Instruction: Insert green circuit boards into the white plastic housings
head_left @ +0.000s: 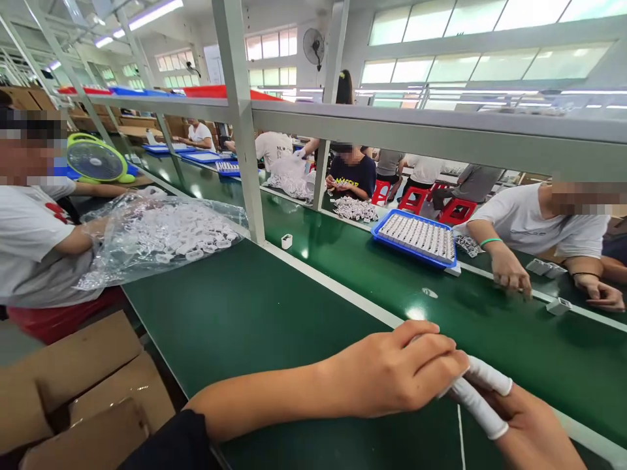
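Note:
My left hand (pixel 386 375) reaches across the green work surface (pixel 255 313) from below, its fingers curled closed. At its fingertips it meets my right hand (pixel 531 421), which comes in from the lower right. White finger covers (pixel 477 405) sit on the thumb and a finger of my right hand, and these are pressed together against the left fingers. A sliver of something pale shows between the two hands. My fingers hide most of it, so I cannot make out what it is.
Beyond a pale rail runs a green belt with one small white housing (pixel 287 241) on it. A blue tray (pixel 414 238) holds rows of white parts. Left, a clear bag (pixel 171 232) of white parts lies by a co-worker. Cardboard boxes (pixel 98 385) and a post (pixel 240 130) stand nearby.

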Demonstrator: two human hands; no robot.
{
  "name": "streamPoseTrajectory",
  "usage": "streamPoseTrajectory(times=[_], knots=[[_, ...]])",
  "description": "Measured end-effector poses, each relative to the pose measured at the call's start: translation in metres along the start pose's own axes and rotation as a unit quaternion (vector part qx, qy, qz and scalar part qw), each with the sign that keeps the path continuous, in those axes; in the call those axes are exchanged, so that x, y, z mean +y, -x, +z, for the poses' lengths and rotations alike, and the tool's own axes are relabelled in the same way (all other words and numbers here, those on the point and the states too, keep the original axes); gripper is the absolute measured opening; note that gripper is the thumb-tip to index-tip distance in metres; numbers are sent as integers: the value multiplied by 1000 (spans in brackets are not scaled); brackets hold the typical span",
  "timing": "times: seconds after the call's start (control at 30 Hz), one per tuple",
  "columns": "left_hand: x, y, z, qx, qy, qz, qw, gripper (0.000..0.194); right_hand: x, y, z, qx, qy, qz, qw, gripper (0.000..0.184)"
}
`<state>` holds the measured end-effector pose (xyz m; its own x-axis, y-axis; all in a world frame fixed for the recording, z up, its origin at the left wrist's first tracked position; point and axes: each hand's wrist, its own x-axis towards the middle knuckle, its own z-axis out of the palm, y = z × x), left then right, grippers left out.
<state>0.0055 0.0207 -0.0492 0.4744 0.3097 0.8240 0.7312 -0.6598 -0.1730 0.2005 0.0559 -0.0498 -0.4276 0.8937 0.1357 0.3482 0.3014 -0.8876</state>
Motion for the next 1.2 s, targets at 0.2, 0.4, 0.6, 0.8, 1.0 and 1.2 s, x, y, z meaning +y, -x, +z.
streamPoseTrajectory(times=[0.2, 0.4, 0.6, 0.8, 1.0, 1.2], knots=[[5, 3, 8, -72, -35, 21, 997, 23, 23, -7, -12, -73, 127, 20, 989, 38], [0, 4, 7, -113, 38, -64, 991, 29, 32, -9, -10, -59, 136, -30, 989, 38], [0, 5, 9, -76, 63, -87, 991, 37, 18, -8, -5, -60, -4, 20, 998, 48], [5, 7, 13, -24, 100, -139, 985, 35, -6, 6, 22, 107, -117, 17, 987, 48], [3, 12, 21, 50, 93, -153, 983, 47, -26, 20, 57, 176, -125, -3, 976, 43], [5, 13, 26, 26, 61, -148, 987, 71, 1, 16, 58, 209, -171, 35, 962, 53]])
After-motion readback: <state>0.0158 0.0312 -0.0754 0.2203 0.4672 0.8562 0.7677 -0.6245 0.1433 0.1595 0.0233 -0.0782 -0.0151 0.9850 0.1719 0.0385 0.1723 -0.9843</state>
